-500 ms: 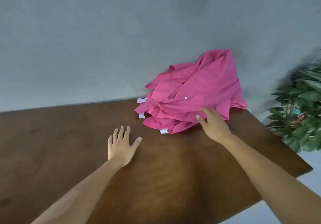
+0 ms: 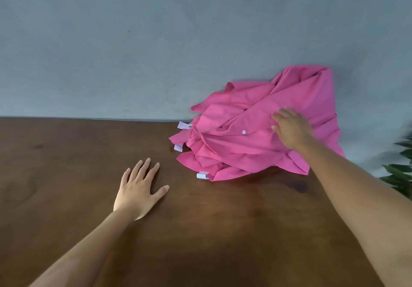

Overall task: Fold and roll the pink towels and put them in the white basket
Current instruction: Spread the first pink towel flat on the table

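Change: the right hand [image 2: 291, 130] has moved up from the near edge of the heap onto its top; the left hand [image 2: 139, 189] stays flat where it was.
Right grip: wide, fingers fairly straight on the cloth; I cannot tell whether any fold is pinched beneath.
Left grip: wide, fingers spread, palm down on the dark brown wooden tabletop [image 2: 223, 231], holding nothing.
Towels: one crumpled heap of bright pink cloth towels [image 2: 240, 144] at the tabletop's far right, against the grey wall [image 2: 156, 41]; how many are in it cannot be counted.
Labels: three small white tags [image 2: 202, 175] showing along the heap's left and near edges.
Plant: one green leafy plant [image 2: 399, 175], far right.
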The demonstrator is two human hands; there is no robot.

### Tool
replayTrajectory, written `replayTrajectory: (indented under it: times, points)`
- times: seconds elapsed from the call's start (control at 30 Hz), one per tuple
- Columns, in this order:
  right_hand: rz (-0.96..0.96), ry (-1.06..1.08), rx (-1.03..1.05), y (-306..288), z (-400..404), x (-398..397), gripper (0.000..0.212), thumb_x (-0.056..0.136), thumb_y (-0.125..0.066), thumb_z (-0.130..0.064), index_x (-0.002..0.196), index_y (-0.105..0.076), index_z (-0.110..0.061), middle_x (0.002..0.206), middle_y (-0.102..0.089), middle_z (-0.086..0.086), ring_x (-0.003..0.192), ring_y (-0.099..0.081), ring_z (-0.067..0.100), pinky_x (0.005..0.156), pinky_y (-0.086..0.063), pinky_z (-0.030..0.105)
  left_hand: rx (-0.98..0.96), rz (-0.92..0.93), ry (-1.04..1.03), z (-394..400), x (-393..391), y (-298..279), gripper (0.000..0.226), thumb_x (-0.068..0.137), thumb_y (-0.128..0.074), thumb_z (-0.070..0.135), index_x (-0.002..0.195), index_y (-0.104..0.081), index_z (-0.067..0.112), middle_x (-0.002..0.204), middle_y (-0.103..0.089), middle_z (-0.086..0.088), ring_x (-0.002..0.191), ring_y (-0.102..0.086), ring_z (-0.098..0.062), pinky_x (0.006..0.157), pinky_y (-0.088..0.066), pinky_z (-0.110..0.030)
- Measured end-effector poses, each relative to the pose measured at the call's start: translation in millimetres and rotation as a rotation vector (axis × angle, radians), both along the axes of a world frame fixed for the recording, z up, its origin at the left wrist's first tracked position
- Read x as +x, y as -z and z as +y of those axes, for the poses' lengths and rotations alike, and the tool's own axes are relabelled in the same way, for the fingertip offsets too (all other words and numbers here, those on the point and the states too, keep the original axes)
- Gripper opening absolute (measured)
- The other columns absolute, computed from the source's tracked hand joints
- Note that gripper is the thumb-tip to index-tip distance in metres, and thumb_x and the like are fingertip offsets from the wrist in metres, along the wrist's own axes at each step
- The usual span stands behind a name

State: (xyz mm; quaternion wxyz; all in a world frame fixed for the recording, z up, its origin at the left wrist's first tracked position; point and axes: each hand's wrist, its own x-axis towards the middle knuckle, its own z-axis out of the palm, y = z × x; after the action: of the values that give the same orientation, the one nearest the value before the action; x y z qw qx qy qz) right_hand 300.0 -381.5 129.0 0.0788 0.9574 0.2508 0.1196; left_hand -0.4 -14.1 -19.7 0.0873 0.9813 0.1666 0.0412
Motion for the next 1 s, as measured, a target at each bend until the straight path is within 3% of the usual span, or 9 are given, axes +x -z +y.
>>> replayTrajectory:
  times: [0.13,0.27,0.43,0.53,0.73,0.9,1.0]
  points:
    - [-0.048,0.032,0.028,9,-3,12,0.029,0.094,-0.068,-0.025,0.116,-0.066,-0.007,0.111,-0.070,0.017,0.105,-0.063,0.038,0.093,-0.047,0.048,-0.002,0.002,-0.008,0,0,0,0.087,0.085,-0.013,0.083,0.161,-0.015,0.039,0.170,-0.002,0.011,0.156,0.007,-0.010,0.127,-0.001,-0.041]
    - [-0.053,0.052,0.070,17,-8,13,0.011,0.088,-0.074,-0.013,0.087,-0.066,-0.005,0.085,-0.068,0.017,0.084,-0.063,0.038,0.078,-0.046,0.045,0.003,0.009,-0.007,1,0,0,0.086,0.086,-0.012,0.083,0.161,-0.013,0.040,0.170,-0.001,0.011,0.156,0.008,-0.010,0.127,0.000,-0.041]
    - [0.023,0.116,0.116,21,-12,0,0.009,0.092,-0.060,-0.004,0.086,-0.065,-0.009,0.087,-0.069,0.014,0.085,-0.059,0.034,0.077,-0.042,0.040,0.007,0.005,-0.001,2,0,1,0.086,0.086,-0.011,0.083,0.160,-0.015,0.040,0.170,-0.003,0.010,0.156,0.007,-0.011,0.127,0.000,-0.041]
    - [0.038,0.137,0.091,25,-15,-12,0.005,0.097,-0.058,-0.008,0.094,-0.062,-0.009,0.093,-0.069,0.012,0.090,-0.057,0.033,0.074,-0.033,0.036,0.024,0.012,0.004,1,0,-1,0.087,0.085,-0.008,0.082,0.160,-0.013,0.039,0.170,-0.003,0.008,0.156,0.006,-0.013,0.127,0.000,-0.041]
    - [0.145,0.162,0.122,38,-16,-23,0.021,0.098,-0.064,-0.025,0.117,-0.070,-0.017,0.113,-0.067,0.007,0.103,-0.057,0.032,0.088,-0.045,0.040,-0.011,-0.015,0.026,3,-3,-1,0.086,0.088,-0.009,0.081,0.161,-0.017,0.036,0.170,-0.005,0.006,0.157,0.004,-0.015,0.127,-0.001,-0.043]
    - [0.149,0.238,0.138,45,-5,-31,0.005,0.095,-0.065,-0.018,0.093,-0.069,-0.015,0.106,-0.056,0.008,0.099,-0.051,0.032,0.086,-0.042,0.041,0.004,0.011,0.040,5,-2,0,0.084,0.089,-0.008,0.079,0.162,-0.012,0.036,0.171,-0.001,0.004,0.157,0.007,-0.017,0.127,0.002,-0.044]
    - [0.125,0.236,0.158,48,-2,-35,0.006,0.096,-0.062,-0.017,0.092,-0.064,-0.013,0.109,-0.053,0.011,0.101,-0.049,0.034,0.088,-0.043,0.045,0.007,0.009,0.040,4,-1,-1,0.084,0.089,-0.008,0.079,0.162,-0.013,0.036,0.171,-0.002,0.003,0.157,0.007,-0.018,0.127,0.002,-0.044]
